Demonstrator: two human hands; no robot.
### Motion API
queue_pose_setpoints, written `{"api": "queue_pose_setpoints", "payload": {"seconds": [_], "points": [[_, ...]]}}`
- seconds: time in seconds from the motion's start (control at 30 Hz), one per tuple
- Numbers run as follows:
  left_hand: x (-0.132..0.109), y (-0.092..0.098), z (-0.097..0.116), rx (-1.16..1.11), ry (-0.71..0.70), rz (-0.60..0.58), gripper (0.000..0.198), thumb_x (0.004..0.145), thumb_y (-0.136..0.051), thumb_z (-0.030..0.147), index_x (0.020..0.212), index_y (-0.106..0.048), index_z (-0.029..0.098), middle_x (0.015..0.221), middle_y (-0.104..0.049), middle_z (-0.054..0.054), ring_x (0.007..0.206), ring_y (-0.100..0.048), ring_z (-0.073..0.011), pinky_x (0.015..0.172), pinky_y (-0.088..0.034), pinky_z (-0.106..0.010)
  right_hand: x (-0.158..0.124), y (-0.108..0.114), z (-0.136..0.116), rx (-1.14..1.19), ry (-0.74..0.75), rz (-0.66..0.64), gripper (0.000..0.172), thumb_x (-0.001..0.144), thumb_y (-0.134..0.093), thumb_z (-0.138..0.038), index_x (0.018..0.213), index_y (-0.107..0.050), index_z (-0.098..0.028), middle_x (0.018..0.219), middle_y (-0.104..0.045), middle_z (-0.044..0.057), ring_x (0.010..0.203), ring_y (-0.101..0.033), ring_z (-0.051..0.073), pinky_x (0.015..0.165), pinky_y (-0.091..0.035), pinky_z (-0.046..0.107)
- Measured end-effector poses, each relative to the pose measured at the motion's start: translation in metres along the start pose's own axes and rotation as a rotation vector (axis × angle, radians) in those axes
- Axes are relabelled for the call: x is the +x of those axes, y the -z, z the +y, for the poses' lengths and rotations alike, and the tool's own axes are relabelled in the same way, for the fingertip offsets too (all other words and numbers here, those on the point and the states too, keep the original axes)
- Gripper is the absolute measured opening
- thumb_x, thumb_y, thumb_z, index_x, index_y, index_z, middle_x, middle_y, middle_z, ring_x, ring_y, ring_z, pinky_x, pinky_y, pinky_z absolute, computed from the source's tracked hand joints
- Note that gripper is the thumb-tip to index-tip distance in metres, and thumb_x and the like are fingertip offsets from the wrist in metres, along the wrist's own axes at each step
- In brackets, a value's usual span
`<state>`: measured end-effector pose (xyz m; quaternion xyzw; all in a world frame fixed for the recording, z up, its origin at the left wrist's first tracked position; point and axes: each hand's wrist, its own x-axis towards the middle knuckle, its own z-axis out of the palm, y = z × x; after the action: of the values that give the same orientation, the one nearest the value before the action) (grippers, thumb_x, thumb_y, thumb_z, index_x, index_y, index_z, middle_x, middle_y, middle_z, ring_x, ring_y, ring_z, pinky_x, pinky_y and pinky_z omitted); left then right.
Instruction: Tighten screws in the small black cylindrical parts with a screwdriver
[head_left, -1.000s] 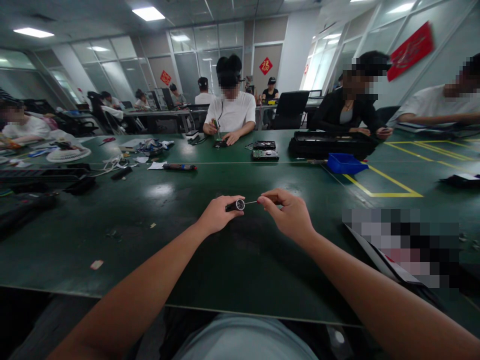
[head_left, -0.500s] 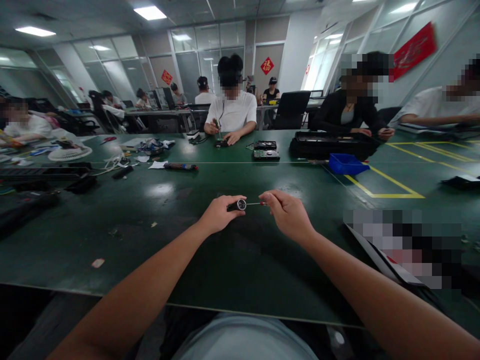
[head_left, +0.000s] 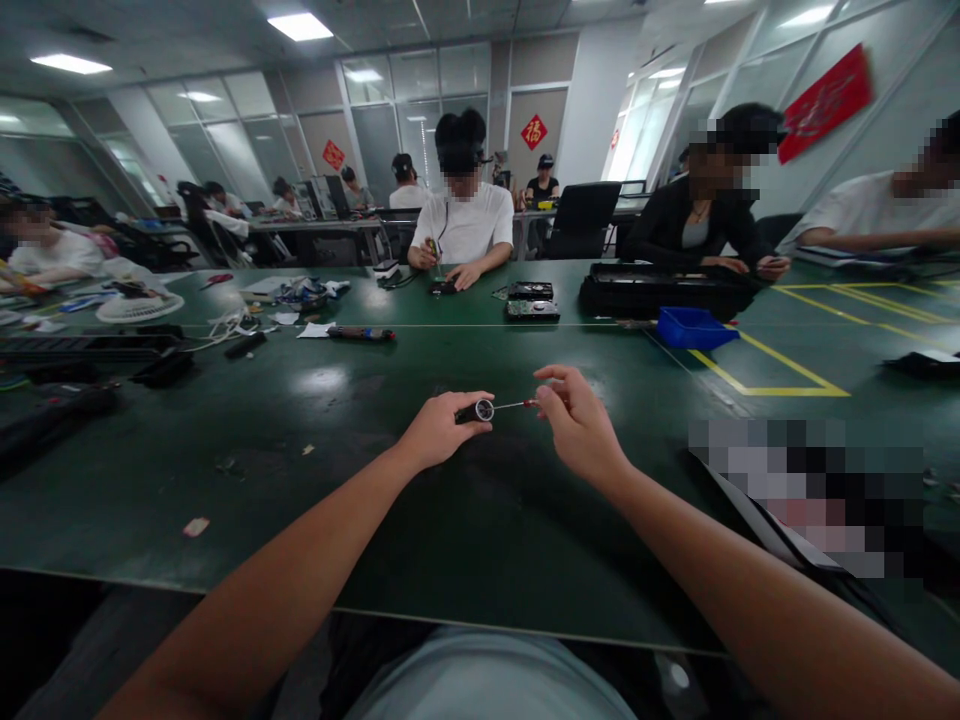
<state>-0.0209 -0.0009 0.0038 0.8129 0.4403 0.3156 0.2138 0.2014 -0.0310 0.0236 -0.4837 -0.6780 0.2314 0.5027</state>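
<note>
In the head view, my left hand is closed around a dark cylindrical part whose round, silvery-rimmed open end faces right. A screwdriver with a thin metal shaft and red on its handle points left, its tip at that open end. Whether the tip is seated on a screw is too small to tell. My right hand grips the handle low between thumb and fingers, with the index finger lifted and stretched out above it. Most of the handle is hidden by the fingers.
On the green table stand a blue bin, a long black device, hard drives and a dark pen-like tool. Left lie a white fan part and cables. A co-worker works opposite. A blurred-out object lies right.
My right index finger has lifted off and straightened, and the fingers have loosened around the screwdriver handle. The shaft tilts slightly more. My left hand and the cylindrical part stay nearly still.
</note>
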Motion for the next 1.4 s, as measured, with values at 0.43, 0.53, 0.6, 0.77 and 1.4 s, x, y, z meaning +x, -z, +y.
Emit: {"api": "queue_pose_setpoints", "payload": {"seconds": [0.43, 0.53, 0.6, 0.77, 1.4], "points": [[0.002, 0.002, 0.005, -0.024, -0.043, -0.018, 0.043, 0.084, -0.072, 0.025, 0.126, -0.066, 0.029, 0.124, -0.069, -0.004, 0.115, -0.061, -0.0227, 0.104, -0.044, -0.041, 0.01, -0.01, 0.007, 0.717, -0.45, 0.051, 0.031, 0.082, -0.067, -0.051, 0.079, -0.064, -0.02, 0.069, -0.059, 0.0, 0.064, -0.057, 0.015, 0.068, -0.055, 0.035], [0.003, 0.003, 0.008, 0.002, -0.028, -0.05, 0.043, 0.083, -0.072, 0.024, 0.125, -0.066, 0.028, 0.123, -0.07, -0.003, 0.114, -0.061, -0.0228, 0.104, -0.043, -0.041, 0.01, -0.011, 0.01, 0.667, -0.412, 0.088, 0.029, 0.083, -0.066, -0.05, 0.08, -0.063, -0.021, 0.071, -0.06, 0.0, 0.065, -0.057, 0.015, 0.066, -0.054, 0.033], [0.003, 0.004, 0.008, 0.016, -0.019, -0.064, 0.043, 0.084, -0.072, 0.025, 0.126, -0.066, 0.027, 0.123, -0.07, -0.004, 0.114, -0.061, -0.0231, 0.104, -0.044, -0.041, 0.008, -0.011, 0.009, 0.554, -0.319, 0.112, 0.029, 0.086, -0.062, -0.05, 0.084, -0.062, -0.021, 0.075, -0.062, 0.001, 0.069, -0.059, 0.016, 0.066, -0.053, 0.032], [0.002, 0.005, 0.006, 0.029, -0.03, -0.046, 0.043, 0.085, -0.071, 0.029, 0.128, -0.065, 0.028, 0.125, -0.069, -0.004, 0.115, -0.06, -0.0235, 0.104, -0.043, -0.042, 0.003, -0.006, 0.002, 0.217, -0.123, 0.097, 0.027, 0.095, -0.05, -0.045, 0.09, -0.06, -0.021, 0.077, -0.065, 0.004, 0.071, -0.061, 0.018, 0.069, -0.051, 0.035], [0.002, 0.001, 0.003, 0.047, -0.011, -0.006, 0.043, 0.084, -0.073, 0.031, 0.126, -0.066, 0.027, 0.122, -0.07, -0.005, 0.112, -0.062, -0.0238, 0.102, -0.044, -0.042, 0.0, -0.004, -0.004, 0.033, 0.02, 0.058, 0.024, 0.098, -0.046, -0.041, 0.096, -0.059, -0.021, 0.082, -0.071, 0.005, 0.075, -0.068, 0.019, 0.071, -0.05, 0.034]]}}
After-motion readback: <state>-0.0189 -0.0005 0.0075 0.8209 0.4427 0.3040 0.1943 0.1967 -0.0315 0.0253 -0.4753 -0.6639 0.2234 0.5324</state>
